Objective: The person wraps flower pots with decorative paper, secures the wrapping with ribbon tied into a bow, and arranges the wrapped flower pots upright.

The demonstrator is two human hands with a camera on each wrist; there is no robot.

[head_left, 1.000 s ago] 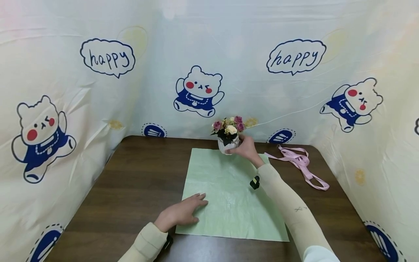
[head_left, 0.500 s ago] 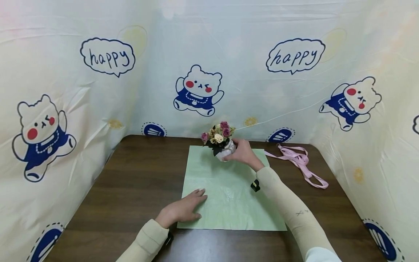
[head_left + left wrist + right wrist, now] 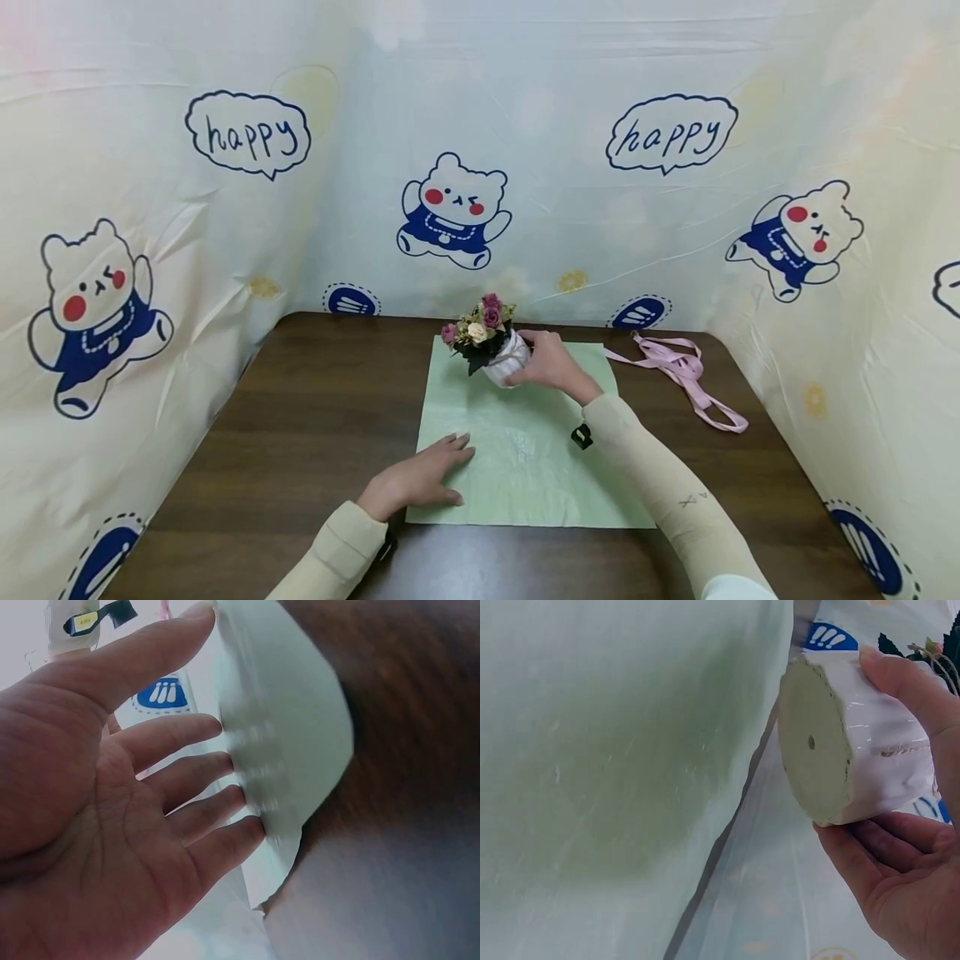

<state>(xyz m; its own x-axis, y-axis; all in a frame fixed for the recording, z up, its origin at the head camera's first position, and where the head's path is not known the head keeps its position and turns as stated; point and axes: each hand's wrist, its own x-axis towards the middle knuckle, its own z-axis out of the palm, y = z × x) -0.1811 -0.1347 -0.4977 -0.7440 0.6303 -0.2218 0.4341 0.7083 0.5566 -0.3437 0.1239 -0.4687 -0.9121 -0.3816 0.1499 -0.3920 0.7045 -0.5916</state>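
My right hand grips a white flowerpot over the far part of a pale green paper sheet. The pot leans to the left, and its purple and cream flowers point up and left. In the right wrist view, the thumb and fingers wrap the side of the pot, whose round base with a small hole faces the paper. My left hand rests on the sheet's near left edge, fingers spread. The left wrist view shows its fingertips touching the paper.
A pink ribbon lies loosely at the back right of the dark wooden table. A printed cloth with bears and the word "happy" hangs behind and on both sides. Black straps are on the wrists.
My right hand has brought the flowerpot left and nearer from the paper's far edge, tipping it leftward. The paper's near edge has shifted slightly away. My left hand stays on the paper.
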